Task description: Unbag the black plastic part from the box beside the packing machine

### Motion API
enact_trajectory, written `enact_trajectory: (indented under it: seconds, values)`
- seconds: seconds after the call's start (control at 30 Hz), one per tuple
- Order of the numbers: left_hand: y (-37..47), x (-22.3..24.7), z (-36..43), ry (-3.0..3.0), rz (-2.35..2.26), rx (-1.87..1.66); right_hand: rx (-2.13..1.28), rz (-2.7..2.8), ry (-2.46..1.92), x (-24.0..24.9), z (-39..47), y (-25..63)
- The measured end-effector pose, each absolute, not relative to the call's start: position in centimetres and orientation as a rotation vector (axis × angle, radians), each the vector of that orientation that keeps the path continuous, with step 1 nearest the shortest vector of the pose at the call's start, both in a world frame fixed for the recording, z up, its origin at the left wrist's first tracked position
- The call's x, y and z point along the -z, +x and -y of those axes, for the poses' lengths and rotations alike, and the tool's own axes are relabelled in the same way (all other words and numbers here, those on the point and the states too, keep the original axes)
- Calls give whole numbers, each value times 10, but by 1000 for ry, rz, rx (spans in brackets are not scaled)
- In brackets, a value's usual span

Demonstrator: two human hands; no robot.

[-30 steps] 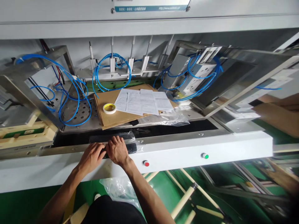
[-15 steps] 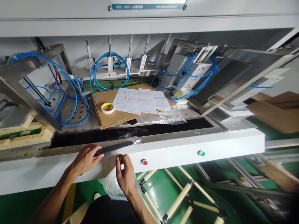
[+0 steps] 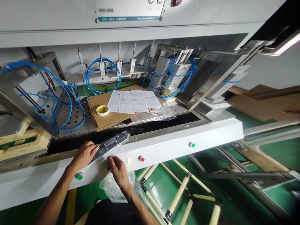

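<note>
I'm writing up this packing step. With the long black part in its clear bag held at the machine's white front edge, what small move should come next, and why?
Probably the right hand should pinch the loose clear plastic bag below the edge and draw it along the long black part. The left hand already grips the part's near end, and the bag hangs slack under the white front panel.

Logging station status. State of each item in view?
left hand: gripping the bagged black part
bagged black part: tilted, one end raised over the machine's front rail
right hand: pinching clear plastic bag
clear plastic bag: hanging below the rail, crumpled
tape roll: flat on cardboard
paper sheets: spread flat on cardboard
</note>
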State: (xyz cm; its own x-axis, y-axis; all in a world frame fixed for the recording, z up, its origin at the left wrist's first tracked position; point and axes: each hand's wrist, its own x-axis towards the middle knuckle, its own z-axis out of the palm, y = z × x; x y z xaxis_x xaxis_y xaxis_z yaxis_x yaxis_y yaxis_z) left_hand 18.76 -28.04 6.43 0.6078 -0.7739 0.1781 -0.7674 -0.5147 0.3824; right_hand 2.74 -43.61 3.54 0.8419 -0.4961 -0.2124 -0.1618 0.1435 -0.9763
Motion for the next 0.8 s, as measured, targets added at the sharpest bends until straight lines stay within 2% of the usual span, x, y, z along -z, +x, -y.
enact_trajectory:
  seconds: [0.2, 0.33, 0.47, 0.6, 0.7, 0.8]
  values:
    - [151, -54, 280, 2416, 1189, -120, 320, -622, -1122, -28, 414, 26]
    - [119, -52, 278, 2359, 1116, -36, 370, -636, -983, -27, 402, 22]
    - [85, -51, 261, 2123, 790, 265, 343, -500, -937, -37, 397, 9]
    - [54, -43, 235, 1751, 421, 793, 384, -444, -945, -47, 390, -17]
    - [33, -34, 220, 1523, 333, 1091, 388, -441, -975, -52, 389, -40]
    - [12, -28, 208, 1442, 376, 1273, 527, -530, -938, -61, 402, -64]
